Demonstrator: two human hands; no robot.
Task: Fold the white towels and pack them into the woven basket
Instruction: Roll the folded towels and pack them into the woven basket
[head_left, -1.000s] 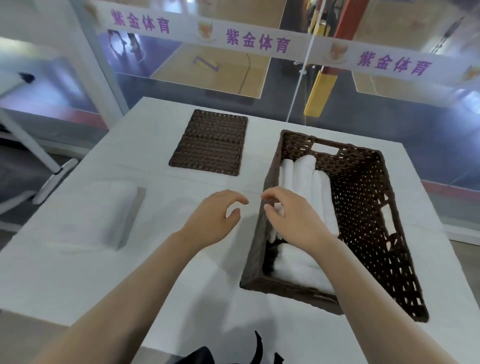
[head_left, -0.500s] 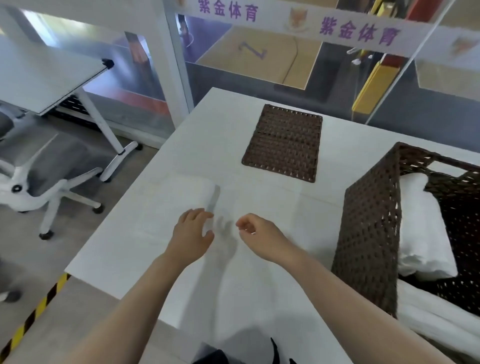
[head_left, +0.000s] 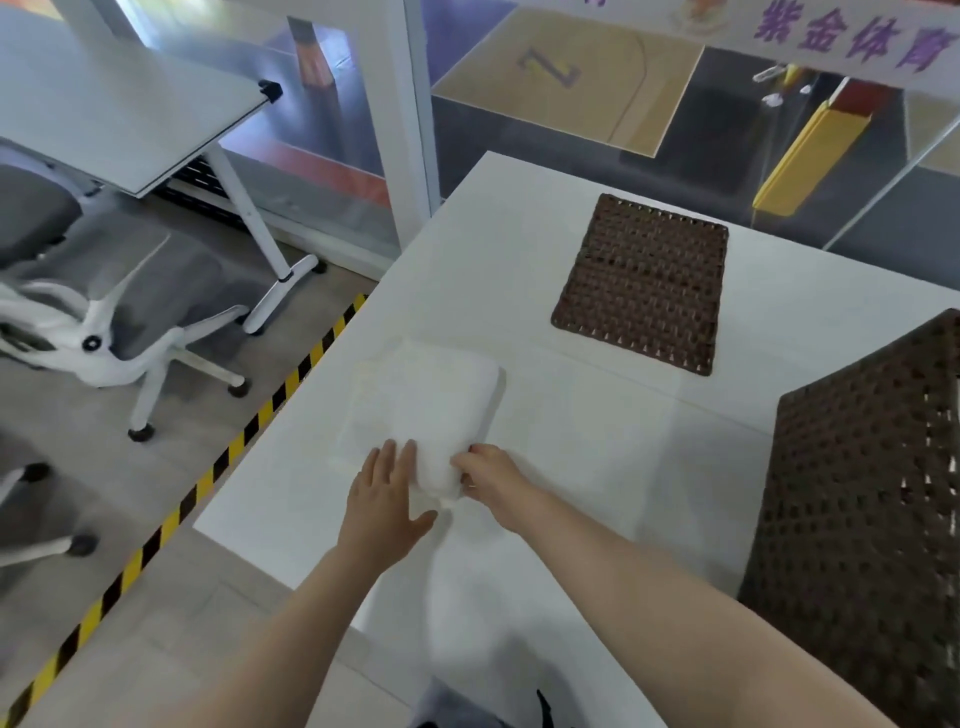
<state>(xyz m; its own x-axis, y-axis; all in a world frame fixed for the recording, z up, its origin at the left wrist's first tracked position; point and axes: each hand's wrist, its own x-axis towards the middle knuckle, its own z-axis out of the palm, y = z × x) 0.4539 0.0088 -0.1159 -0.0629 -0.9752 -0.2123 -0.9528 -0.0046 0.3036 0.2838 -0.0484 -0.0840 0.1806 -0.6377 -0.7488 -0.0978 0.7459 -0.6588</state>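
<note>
At frame centre, the left hand (head_left: 384, 499) lies flat, fingers straight, on the folded towel (head_left: 431, 410); the right hand (head_left: 491, 475) seemingly pinches its near corner.

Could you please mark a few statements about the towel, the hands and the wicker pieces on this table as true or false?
1. The right hand grips the near corner of the folded white towel. True.
2. The left hand is curled into a fist. False: its fingers lie straight, flat on the towel's near edge.
3. The flat woven lid lies on the white table, beyond the towel. True.
4. The towel sits inside the woven basket. False: it lies on the table, left of the basket.
</note>
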